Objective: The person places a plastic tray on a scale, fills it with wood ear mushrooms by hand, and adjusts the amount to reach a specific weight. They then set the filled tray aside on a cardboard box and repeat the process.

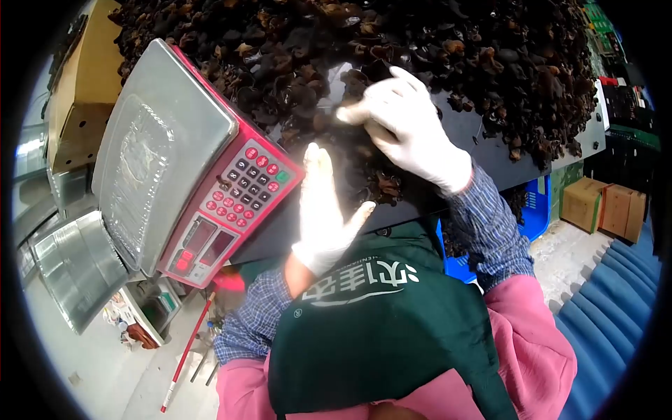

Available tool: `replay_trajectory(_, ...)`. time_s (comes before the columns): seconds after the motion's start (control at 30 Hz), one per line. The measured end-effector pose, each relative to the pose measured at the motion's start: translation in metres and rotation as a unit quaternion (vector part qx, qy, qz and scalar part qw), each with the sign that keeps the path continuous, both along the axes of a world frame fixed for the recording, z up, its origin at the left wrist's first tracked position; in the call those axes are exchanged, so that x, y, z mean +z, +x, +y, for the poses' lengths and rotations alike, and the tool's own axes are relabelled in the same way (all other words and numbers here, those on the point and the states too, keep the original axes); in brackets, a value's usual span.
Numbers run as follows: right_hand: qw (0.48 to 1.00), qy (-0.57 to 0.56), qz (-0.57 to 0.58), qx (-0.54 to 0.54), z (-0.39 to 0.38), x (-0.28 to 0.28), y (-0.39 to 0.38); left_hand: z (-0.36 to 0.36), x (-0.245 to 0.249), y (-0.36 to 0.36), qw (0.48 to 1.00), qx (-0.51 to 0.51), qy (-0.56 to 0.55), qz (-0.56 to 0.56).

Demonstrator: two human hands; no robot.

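A large heap of dark brown wood ear mushrooms [294, 42] covers the far part of the dark tabletop [420, 192]. My left hand [323, 213], in a white glove, is held flat beside the scale's keypad, fingers stretched and thumb apart. Gloved in white too, my right hand [406, 119] hovers over the near edge of the heap, its fingers partly bent and spread, with nothing visible in them. Between the hands lie some loose mushrooms [381, 187], partly blurred. To the left stands a pink and grey digital scale [203, 203].
A cardboard box [87, 91] is at the far left. Below the table's right side is a blue crate [535, 210] with mushrooms inside. Wooden boxes [602, 206] stand on the floor at right. A red stick [185, 353] leans at lower left.
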State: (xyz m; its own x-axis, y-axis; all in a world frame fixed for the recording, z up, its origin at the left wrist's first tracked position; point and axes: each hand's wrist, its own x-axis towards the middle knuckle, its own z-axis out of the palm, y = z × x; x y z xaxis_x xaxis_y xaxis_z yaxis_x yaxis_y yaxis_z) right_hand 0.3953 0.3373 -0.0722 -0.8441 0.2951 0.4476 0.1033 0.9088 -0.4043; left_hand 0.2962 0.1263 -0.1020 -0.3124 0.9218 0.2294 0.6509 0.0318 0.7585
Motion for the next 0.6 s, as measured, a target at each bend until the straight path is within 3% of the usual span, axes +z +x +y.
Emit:
replay_trajectory(0.1,0.997,-0.043,-0.057,0.010,-0.007,0.013,0.038,0.004,0.000,0.001,0.999,-0.008,0.032,-0.012)
replay_trajectory(0.27,0.999,-0.013,0.030,-0.003,-0.009,0.015,0.008,-0.002,-0.006,0.003,0.998,-0.003,0.000,0.065)
replay_trajectory(0.33,0.996,0.004,0.076,0.039,-0.011,0.006,-0.027,-0.002,-0.010,0.005,0.995,-0.001,0.025,0.098)
replay_trajectory(0.47,0.991,0.101,0.040,0.072,-0.023,-0.030,-0.063,-0.005,-0.013,0.005,0.995,0.005,0.024,0.097)
replay_trajectory(0.6,0.985,-0.006,-0.116,0.130,-0.014,0.001,-0.029,-0.008,-0.020,0.007,0.993,0.022,0.063,0.098)
